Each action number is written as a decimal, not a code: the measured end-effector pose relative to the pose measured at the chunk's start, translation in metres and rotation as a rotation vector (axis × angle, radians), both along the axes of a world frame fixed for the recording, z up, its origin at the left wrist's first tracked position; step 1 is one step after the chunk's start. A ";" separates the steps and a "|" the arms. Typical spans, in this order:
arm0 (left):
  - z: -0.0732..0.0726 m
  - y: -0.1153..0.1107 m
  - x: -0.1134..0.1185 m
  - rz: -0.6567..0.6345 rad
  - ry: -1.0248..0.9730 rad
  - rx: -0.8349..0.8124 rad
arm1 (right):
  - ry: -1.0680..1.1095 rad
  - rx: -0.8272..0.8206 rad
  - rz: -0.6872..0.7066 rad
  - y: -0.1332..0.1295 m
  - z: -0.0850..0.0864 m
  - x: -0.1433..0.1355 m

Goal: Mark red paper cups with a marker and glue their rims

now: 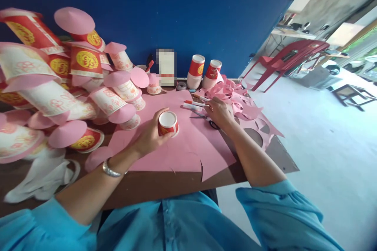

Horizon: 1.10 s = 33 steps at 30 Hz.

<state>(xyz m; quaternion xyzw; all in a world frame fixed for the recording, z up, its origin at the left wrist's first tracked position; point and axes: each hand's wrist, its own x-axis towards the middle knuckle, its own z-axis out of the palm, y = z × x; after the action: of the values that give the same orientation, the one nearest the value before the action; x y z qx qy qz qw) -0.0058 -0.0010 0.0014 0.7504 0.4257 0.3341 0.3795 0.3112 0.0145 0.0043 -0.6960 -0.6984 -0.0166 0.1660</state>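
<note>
My left hand [151, 135] is wrapped round a small red paper cup [168, 124] that stands upside down on the pink paper sheet [176, 157]. My right hand [220, 113] is to the right, its fingers bent together at the end of a red-and-white pen [193, 103]. A white tube [192, 107] lies just below the pen. Scissors with black handles [214, 125] rest under the right hand, their blades pointing left.
Many cups with pink paper cones [117, 92] are piled at the left, above a white cloth [41, 176]. Two cup stacks [196, 71] stand at the back, near pink paper scraps [250, 111]. A red chair [282, 60] stands at the right.
</note>
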 end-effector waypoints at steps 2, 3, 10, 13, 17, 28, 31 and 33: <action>0.000 0.001 -0.001 0.012 0.009 0.008 | 0.052 0.055 0.082 0.000 -0.006 -0.002; 0.000 0.001 -0.001 0.020 0.012 0.012 | 0.076 0.076 0.115 0.001 -0.008 -0.003; 0.002 0.004 -0.001 0.018 -0.030 0.016 | -0.038 0.016 0.124 0.006 -0.016 -0.001; -0.001 0.005 -0.002 0.013 -0.060 -0.017 | -0.077 -0.005 0.096 0.009 -0.018 0.003; -0.008 0.007 -0.005 0.012 -0.174 -0.025 | -0.066 0.017 0.000 0.012 -0.018 0.007; -0.011 0.009 -0.011 0.195 -0.252 0.440 | 0.567 0.274 0.354 -0.026 0.010 -0.027; -0.001 0.000 -0.015 0.119 -0.182 0.598 | 0.714 0.173 0.538 -0.046 0.022 -0.049; 0.005 -0.007 -0.016 0.099 -0.100 0.616 | 0.779 0.094 0.591 -0.053 0.027 -0.058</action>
<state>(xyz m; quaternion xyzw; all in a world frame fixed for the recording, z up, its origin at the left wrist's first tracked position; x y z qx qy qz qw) -0.0217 -0.0083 0.0065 0.7912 0.3212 0.5018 0.1380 0.2531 -0.0383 0.0311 -0.4141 -0.7505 0.2615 0.4437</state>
